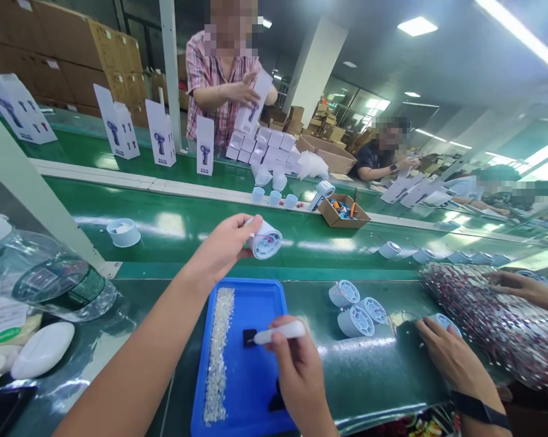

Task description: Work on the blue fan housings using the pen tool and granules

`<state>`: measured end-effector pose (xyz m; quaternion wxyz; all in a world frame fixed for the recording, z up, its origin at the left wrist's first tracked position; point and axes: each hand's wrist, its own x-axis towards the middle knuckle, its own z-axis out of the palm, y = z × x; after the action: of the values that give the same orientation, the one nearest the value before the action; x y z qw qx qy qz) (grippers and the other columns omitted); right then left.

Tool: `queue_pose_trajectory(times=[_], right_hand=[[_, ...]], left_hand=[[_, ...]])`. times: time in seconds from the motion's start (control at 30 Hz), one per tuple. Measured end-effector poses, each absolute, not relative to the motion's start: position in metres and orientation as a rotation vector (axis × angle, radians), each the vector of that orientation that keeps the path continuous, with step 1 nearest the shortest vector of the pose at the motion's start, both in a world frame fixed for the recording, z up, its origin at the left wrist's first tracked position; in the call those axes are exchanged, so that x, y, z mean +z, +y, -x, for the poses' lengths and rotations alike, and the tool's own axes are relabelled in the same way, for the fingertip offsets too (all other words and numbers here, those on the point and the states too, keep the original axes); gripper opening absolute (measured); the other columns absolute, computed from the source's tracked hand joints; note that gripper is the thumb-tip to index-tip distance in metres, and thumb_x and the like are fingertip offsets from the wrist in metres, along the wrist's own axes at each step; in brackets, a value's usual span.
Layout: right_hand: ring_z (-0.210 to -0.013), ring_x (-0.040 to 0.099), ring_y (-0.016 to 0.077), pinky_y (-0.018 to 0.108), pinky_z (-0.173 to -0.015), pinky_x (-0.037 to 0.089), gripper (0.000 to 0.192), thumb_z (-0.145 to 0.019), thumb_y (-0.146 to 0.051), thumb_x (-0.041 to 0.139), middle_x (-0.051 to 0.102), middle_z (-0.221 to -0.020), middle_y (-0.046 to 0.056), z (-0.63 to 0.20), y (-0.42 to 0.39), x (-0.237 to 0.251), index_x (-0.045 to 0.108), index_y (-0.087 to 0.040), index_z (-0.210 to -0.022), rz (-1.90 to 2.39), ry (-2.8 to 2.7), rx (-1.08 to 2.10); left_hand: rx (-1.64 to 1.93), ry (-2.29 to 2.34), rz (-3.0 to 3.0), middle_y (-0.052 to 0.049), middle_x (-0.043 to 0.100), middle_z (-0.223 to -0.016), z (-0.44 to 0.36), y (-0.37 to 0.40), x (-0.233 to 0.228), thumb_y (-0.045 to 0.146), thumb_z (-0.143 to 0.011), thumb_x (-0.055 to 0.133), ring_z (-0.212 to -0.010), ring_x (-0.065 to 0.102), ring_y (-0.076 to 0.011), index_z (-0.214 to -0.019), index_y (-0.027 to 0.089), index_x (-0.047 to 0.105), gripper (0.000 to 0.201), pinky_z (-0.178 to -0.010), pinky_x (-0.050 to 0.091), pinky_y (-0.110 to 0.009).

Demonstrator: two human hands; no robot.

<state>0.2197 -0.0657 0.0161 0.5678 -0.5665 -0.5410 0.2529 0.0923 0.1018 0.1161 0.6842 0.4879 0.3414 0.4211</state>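
My left hand (221, 243) is closed around a pale blue-white round plastic housing (266, 241), its ribbed open end with thin red wire facing me, above the far edge of the blue tray (260, 303). In my right hand (301, 364) is a white pen-like tool (280, 332), pointing left over the tray. At its tip a small black square (249, 337) shows; I cannot tell whether it belongs to the tool. A strip of small clear-white pieces (218, 358) lies along the tray's left side. Another dark thing (277, 397) is partly hidden behind my right hand.
Right of the tray stand several similar housings (356, 320). A co-worker's hand (456, 358) touches another beside a heap of wired parts (487, 321). A water bottle (41, 273) stands left. Beyond runs a green conveyor (187, 237); a person across handles white boxes (254, 103).
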Motion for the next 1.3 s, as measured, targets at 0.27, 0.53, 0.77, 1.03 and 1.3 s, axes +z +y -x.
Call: queue_pose_trajectory(times=[0.27,0.53,0.77,1.03,1.3], right_hand=[[-0.084,0.065,0.0299,0.049,-0.071,0.060,0.015,-0.088,-0.031,0.063,0.061,-0.102,0.009,-0.226,-0.065,0.072,0.058,-0.029,-0.103,1.135,-0.993,0.179],[-0.081,0.068,0.0193,0.029,-0.073,0.061,0.009,-0.094,-0.024,0.056,0.059,-0.102,0.006,-0.215,-0.058,0.081,0.054,-0.022,-0.103,1.035,-1.027,0.242],[-0.081,0.068,0.0188,0.028,-0.074,0.060,0.008,-0.095,-0.026,0.055,0.058,-0.103,0.006,-0.216,-0.059,0.081,0.054,-0.023,-0.102,1.028,-1.012,0.238],[-0.083,0.068,0.0187,0.029,-0.075,0.060,0.008,-0.095,-0.024,0.055,0.057,-0.104,0.006,-0.216,-0.062,0.081,0.053,-0.023,-0.103,1.007,-0.993,0.254],[-0.083,0.067,0.0155,0.026,-0.077,0.058,0.007,-0.096,-0.021,0.054,0.056,-0.104,0.004,-0.217,-0.060,0.084,0.053,-0.023,-0.102,0.986,-1.016,0.250]], left_hand=[[0.846,0.768,-1.217,0.001,0.057,-0.078,-0.099,0.079,0.131,0.055,-0.077,0.063,-0.069,0.054,-0.0104,-0.079,0.019,0.055,0.037,-0.063,0.048,-0.023],[0.868,0.800,-1.299,0.004,0.049,-0.068,-0.099,0.064,0.142,0.052,-0.075,0.066,-0.060,0.043,-0.0083,-0.073,0.020,0.049,0.037,-0.056,0.037,-0.021],[0.852,0.793,-1.312,0.005,0.049,-0.068,-0.100,0.061,0.144,0.051,-0.076,0.065,-0.061,0.042,-0.0079,-0.073,0.019,0.047,0.037,-0.056,0.035,-0.021],[0.824,0.755,-1.284,0.005,0.052,-0.070,-0.099,0.060,0.144,0.051,-0.077,0.065,-0.063,0.047,-0.0076,-0.076,0.019,0.048,0.036,-0.057,0.039,-0.019],[0.806,0.772,-1.303,0.006,0.050,-0.069,-0.100,0.056,0.151,0.051,-0.080,0.061,-0.062,0.045,-0.0063,-0.076,0.018,0.046,0.036,-0.058,0.041,-0.017]])
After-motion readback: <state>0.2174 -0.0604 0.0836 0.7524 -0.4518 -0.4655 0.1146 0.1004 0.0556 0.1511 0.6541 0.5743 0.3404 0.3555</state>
